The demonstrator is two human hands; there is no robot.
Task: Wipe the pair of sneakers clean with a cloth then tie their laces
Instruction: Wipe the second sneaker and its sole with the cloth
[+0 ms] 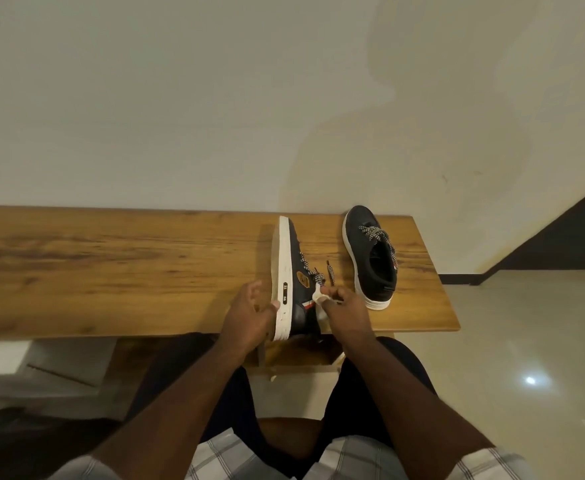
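Nearest to us are the checked sleeves (214,455) and our two forearms, which reach forward over our dark-clothed knees. Our left hand (249,317) holds the near sneaker (292,289) from the sole side, with the thumb on the white sole near the heel and the fingers curled behind it. This sneaker is tipped on its side at the front edge of the wooden bench (111,265), its sole facing left. Our right hand (344,310) pinches a small white cloth (318,301) against the dark upper of this shoe, just below the loose patterned laces (329,275). Further back and to the right, the second sneaker (370,258) stands upright on the bench, near the pale wall (214,98), with its laces untied.
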